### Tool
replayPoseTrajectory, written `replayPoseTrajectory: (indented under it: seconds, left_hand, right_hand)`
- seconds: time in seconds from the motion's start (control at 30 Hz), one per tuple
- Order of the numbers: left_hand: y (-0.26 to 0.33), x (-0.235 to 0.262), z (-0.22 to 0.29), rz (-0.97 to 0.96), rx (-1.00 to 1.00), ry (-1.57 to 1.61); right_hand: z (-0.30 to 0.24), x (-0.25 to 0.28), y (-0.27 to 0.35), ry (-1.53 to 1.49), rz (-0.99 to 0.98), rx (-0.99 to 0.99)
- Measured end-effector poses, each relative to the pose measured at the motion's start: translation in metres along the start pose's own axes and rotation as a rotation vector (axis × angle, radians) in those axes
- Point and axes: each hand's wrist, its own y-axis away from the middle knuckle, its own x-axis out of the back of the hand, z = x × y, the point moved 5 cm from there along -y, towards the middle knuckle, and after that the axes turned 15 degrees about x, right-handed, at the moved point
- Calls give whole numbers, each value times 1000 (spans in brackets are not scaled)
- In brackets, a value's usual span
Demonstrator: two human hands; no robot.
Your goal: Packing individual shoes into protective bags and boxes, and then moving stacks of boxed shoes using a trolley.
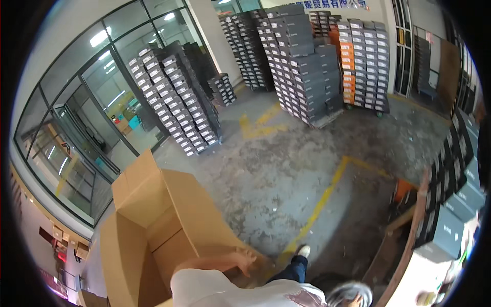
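Note:
A large open cardboard box (171,240) stands at the lower left with its flaps raised. My left forearm reaches across its near side, and my left hand (245,261) is at the near end of the right-hand flap, fingers curled at the cardboard; their tips are blurred. At the bottom edge, right of my leg, my right hand (354,302) grips a round, greyish, shiny tape roll (341,292). Only some fingers of that hand show, and the rest is cut off by the picture's edge.
Tall stacks of dark shoeboxes (176,97) stand ahead, with further stacks (302,66) behind. At the right, grey boxes (445,233) line a wooden-edged table (409,250). A yellow line (323,202) crosses the concrete floor. Glass partitions (76,123) run along the left.

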Motion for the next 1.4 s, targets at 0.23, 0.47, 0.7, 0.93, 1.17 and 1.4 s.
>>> replayPoseTrajectory:
  seconds: [0.23, 0.47, 0.7, 0.93, 1.17, 1.4]
  left_hand:
    - [-116, -45, -3, -140, -11, 394]
    - [-149, -64, -35, -317, 95, 746]
    - [-272, 45, -68, -135, 215, 1209]
    - [-317, 274, -66, 220, 302, 1712]
    - [-295, 303, -183, 892, 550, 1446]
    - [-145, 340, -432, 1317, 998, 1425]
  right_hand:
    - [-169, -112, -134, -207, -379, 50]
    - [-261, -193, -225, -268, -601, 40]
    - [-296, -246, -304, -271, -747, 24]
    - [-328, -280, -450, -256, -844, 43]
    - [-475, -401, -537, -13, -1125, 397]
    - [-585, -625, -505, 270, -1399, 1033]
